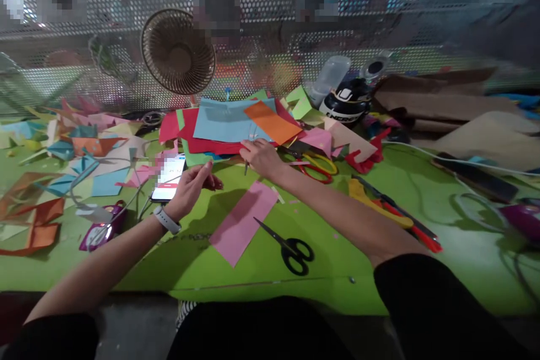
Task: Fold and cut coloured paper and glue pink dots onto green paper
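My right hand (262, 158) is closed around a thin pen-like stick (246, 169), whose narrow end shows below the fingers. That hand rests at the front edge of a light blue sheet (223, 118), beside an orange paper strip (270, 121). Red paper (192, 124) lies beneath the blue sheet. My left hand (193, 187) hovers beside a lit phone (169, 177), fingers loosely curled, thumb apart, nothing visible in it. A pink paper rectangle (240, 225) lies flat between my arms. Black-handled scissors (291, 250) lie with one tip over its edge.
Paper scraps (101, 143) and a purple glue gun (103, 228) lie at left. A round fan (179, 53) stands behind, before a perforated metal screen (261, 50). Yellow-and-red scissors (316, 166), a yellow cutter (379, 205) and a black cap (348, 101) are at right.
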Tool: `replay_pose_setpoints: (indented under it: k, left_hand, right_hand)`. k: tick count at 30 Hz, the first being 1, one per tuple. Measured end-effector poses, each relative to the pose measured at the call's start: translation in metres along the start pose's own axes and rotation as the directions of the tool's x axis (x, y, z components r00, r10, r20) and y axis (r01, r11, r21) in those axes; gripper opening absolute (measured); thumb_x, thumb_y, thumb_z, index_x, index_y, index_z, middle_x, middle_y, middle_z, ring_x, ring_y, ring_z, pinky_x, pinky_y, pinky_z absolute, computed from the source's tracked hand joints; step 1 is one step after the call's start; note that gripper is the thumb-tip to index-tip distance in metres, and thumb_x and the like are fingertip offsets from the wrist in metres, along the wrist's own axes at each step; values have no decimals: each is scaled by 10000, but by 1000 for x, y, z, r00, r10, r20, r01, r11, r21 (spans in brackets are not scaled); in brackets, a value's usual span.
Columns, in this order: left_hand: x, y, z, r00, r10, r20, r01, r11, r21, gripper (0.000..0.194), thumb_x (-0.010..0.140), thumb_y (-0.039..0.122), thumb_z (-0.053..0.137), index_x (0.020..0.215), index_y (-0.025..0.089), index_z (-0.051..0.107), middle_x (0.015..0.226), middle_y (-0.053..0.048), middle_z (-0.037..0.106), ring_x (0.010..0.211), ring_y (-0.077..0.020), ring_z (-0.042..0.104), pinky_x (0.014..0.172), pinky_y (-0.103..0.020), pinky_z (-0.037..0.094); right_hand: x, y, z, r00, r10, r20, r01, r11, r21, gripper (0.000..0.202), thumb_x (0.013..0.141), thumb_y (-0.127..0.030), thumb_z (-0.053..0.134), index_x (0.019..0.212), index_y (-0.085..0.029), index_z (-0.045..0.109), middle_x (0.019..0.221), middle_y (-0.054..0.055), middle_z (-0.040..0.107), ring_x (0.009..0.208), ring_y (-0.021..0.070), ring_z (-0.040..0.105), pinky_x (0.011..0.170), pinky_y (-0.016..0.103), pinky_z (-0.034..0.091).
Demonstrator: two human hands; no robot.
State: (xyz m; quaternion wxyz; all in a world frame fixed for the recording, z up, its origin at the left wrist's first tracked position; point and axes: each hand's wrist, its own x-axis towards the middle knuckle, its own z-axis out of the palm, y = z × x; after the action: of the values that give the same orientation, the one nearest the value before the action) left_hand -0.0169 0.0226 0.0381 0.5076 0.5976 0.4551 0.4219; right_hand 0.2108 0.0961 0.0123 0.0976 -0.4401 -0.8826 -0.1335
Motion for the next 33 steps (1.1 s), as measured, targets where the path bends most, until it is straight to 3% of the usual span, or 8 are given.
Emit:
replay_pose_setpoints:
  k: [3,6,9,13,16,22,26,33]
  left_hand:
    - [13,9,-21,979,188,75,-202,901,385,424,894,594,623,864,174,666,830,-85,738,756,-208,710,666,-314,554]
    - [30,14,-46,893,377,245,-415,481,772,404,896,548,651,1015,165,701,1045,-127,737,935,-265,704,805,-381,551]
    - [42,10,-61,836,348,425,-481,91,872,451,880,492,704,1179,155,682,1215,-154,697,1081,-322,672,914,-443,527]
    - [51,0,-63,809,281,516,-482,-184,856,376,908,371,693,1219,161,678,1214,-148,696,1091,-314,665,945,-448,508]
    - [57,-4,-60,810,273,520,-466,-239,852,239,968,295,592,1137,176,712,1150,-128,711,1049,-287,671,934,-434,500]
    - [67,-8,-61,805,230,547,-499,-235,834,300,1017,295,476,1040,178,751,999,-111,732,937,-255,689,854,-397,500]
    - [73,-4,-57,839,209,502,-479,-152,864,358,1006,438,504,1146,196,728,1112,-102,729,990,-253,689,859,-378,500]
    - [105,3,-35,881,161,444,-437,-80,896,350,987,388,555,1227,171,688,1196,-122,715,1110,-282,652,897,-376,479]
  right_hand:
    - [-1,2,-1,1000,22,-8,-22,1000,16,305,917,-43,450,978,-115,739,1255,174,677,872,243,615,851,380,358]
    - [-2,3,-2,997,77,-14,-77,996,36,281,911,-67,475,985,-128,739,1162,149,708,817,226,605,792,359,351]
    - [-1,6,-1,986,163,-30,-161,985,59,291,953,-126,449,1018,-132,733,1123,137,716,752,212,589,708,342,331]
    - [2,10,-1,966,252,-53,-246,965,95,315,973,-149,419,1015,-147,731,1162,128,711,758,205,594,650,321,305]
    - [2,12,-4,951,301,-66,-291,948,126,311,976,-168,420,1009,-158,729,1140,116,717,782,209,602,624,313,288]
    - [3,20,-13,910,404,-92,-384,906,179,332,990,-194,386,1050,-158,710,1093,115,717,780,211,602,595,312,267]
    - [5,22,-13,896,435,-96,-410,889,202,315,998,-234,406,1026,-160,710,1071,119,718,794,222,605,600,310,266]
    - [8,29,-14,876,470,-107,-440,871,219,329,1011,-267,401,1034,-153,709,1084,125,707,850,235,600,630,307,298]
